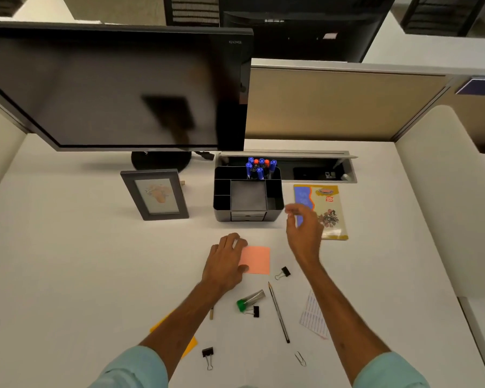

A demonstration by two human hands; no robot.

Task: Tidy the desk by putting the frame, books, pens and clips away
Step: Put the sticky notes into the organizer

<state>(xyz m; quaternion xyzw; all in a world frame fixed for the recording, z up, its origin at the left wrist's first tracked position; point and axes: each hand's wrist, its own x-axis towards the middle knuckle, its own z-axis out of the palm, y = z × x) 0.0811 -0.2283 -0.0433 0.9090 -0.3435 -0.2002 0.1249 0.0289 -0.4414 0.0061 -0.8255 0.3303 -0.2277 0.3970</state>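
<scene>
My left hand (226, 261) rests palm-down on the desk, its fingers on the left edge of a pink sticky-note pad (256, 259). My right hand (303, 228) hovers empty, fingers loosely apart, just right of the black desk organiser (275, 204), which holds several blue pens (259, 167). A grey picture frame (155, 194) stands to the organiser's left. A colourful book (326, 210) lies to its right, partly behind my right hand. Black binder clips (283, 273) (254, 310) (207, 355), a pencil (278, 312) and a paper clip (300, 359) lie on the desk.
A large monitor (118, 88) stands at the back left. A green-capped tube (249, 300) lies by one clip. Orange paper (189, 347) shows under my left forearm, a lined sheet (312, 315) under my right. A cable tray (311, 170) is open behind the organiser.
</scene>
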